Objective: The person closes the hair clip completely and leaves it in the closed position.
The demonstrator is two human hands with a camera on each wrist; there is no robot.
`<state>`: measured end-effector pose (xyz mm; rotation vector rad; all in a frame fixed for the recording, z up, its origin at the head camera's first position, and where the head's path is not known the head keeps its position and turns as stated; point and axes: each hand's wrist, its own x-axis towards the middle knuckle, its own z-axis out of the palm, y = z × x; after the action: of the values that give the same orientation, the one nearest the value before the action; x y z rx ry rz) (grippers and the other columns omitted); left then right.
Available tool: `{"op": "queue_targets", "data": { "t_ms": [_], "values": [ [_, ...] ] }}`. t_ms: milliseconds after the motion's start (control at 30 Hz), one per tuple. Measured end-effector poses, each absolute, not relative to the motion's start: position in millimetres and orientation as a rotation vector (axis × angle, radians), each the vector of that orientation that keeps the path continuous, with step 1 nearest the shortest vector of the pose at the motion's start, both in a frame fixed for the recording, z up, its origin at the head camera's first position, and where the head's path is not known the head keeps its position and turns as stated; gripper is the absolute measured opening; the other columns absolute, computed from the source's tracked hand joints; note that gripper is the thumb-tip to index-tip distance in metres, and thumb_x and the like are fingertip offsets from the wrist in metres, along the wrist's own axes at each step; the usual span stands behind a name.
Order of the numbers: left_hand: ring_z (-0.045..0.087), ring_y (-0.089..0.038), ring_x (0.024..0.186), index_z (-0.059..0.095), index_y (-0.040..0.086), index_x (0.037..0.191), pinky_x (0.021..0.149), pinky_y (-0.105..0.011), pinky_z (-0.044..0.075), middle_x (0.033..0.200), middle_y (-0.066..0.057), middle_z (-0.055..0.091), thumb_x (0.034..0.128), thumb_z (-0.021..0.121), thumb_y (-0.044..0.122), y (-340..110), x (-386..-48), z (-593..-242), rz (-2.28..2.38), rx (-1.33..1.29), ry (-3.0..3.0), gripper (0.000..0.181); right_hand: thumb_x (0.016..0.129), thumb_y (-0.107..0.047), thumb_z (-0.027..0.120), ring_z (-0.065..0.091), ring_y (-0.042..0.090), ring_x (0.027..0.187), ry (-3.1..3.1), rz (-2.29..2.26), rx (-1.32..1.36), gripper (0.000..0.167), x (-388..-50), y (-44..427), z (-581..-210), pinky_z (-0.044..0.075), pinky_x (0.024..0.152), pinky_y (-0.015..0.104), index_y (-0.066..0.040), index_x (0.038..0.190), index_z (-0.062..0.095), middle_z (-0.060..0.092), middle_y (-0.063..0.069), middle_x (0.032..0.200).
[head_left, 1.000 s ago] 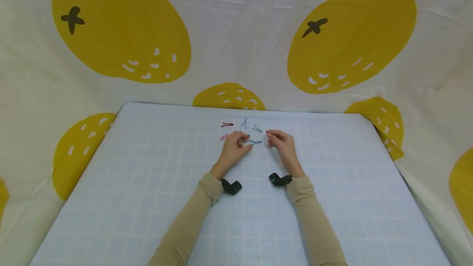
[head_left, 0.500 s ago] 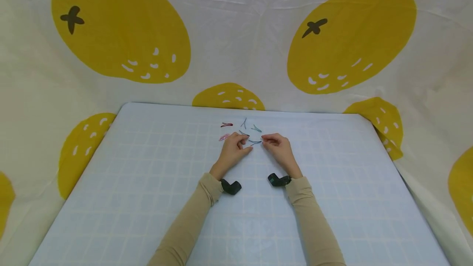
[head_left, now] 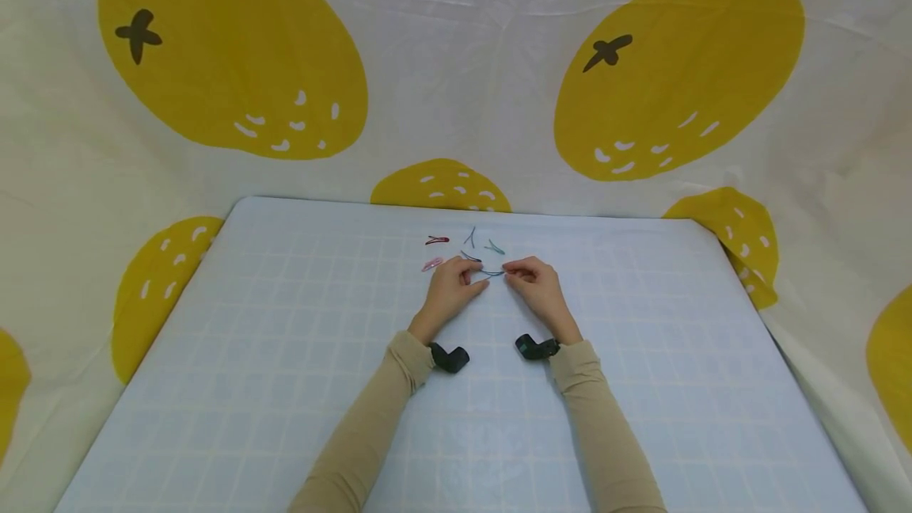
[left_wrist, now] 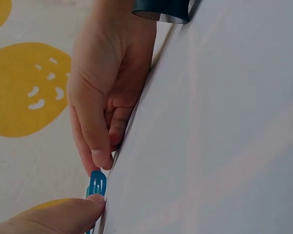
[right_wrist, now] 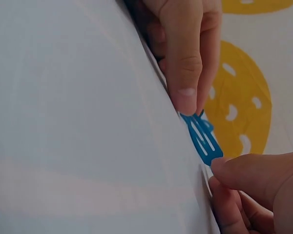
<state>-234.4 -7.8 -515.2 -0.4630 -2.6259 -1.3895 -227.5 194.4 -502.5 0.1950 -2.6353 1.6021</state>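
A blue snap hair clip [head_left: 493, 273] stands on its edge between my two hands, its legs spread apart in the head view. My right hand [head_left: 539, 287] pinches its rounded, slotted end [right_wrist: 214, 158], plain in the right wrist view. At the spread end, my left hand [head_left: 447, 287] has thumb and forefinger about the legs; its thumb covers part of the clip [left_wrist: 97, 181] in the left wrist view. Just behind the left forefinger lies a dark blue hair clip [head_left: 470, 256]. A pink hair clip [head_left: 431, 264] lies left of that hand.
Farther back on the pale checked tablecloth [head_left: 299, 299] are a red hair clip [head_left: 438, 240], a grey-blue one [head_left: 471, 237] and a teal one [head_left: 495, 248]. A white curtain with yellow fruit prints [head_left: 442, 187] hangs behind the table's far edge.
My right hand has come left, from apart to the blue hair clip's rounded end. The left hand has barely moved, and the other clips lie as before.
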Motion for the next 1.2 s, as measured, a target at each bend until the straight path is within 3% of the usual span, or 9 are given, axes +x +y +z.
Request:
{"op": "queue_targets", "data": {
  "t_ms": [633, 1200],
  "values": [
    [0.047, -0.013, 0.063, 0.076, 0.008, 0.097, 0.058, -0.024, 0.038, 0.071, 0.001, 0.052, 0.0848, 0.08, 0.019, -9.5, -233.7, -519.1, -1.382, -0.529, -2.589, 0.016, 0.089, -0.01, 0.074, 0.059, 0.02, 0.073, -2.651, 1.567, 0.187, 0.008, -227.5, 193.3, -502.1, 0.047, 0.066, 0.025, -0.008, 0.097, 0.074, 0.065, 0.006, 0.09],
    [0.048, -0.013, 0.066, 0.074, 0.011, 0.099, 0.059, -0.024, 0.039, 0.076, 0.001, 0.056, 0.0891, 0.075, 0.018, -9.8, -229.4, -516.8, -1.466, -0.513, -2.59, 0.012, 0.089, -0.011, 0.075, 0.058, 0.018, 0.07, -2.597, 1.655, 0.238, 0.007, -226.3, 196.1, -504.1, 0.047, 0.063, 0.022, -0.006, 0.095, 0.072, 0.067, 0.007, 0.084]
  ]
}}
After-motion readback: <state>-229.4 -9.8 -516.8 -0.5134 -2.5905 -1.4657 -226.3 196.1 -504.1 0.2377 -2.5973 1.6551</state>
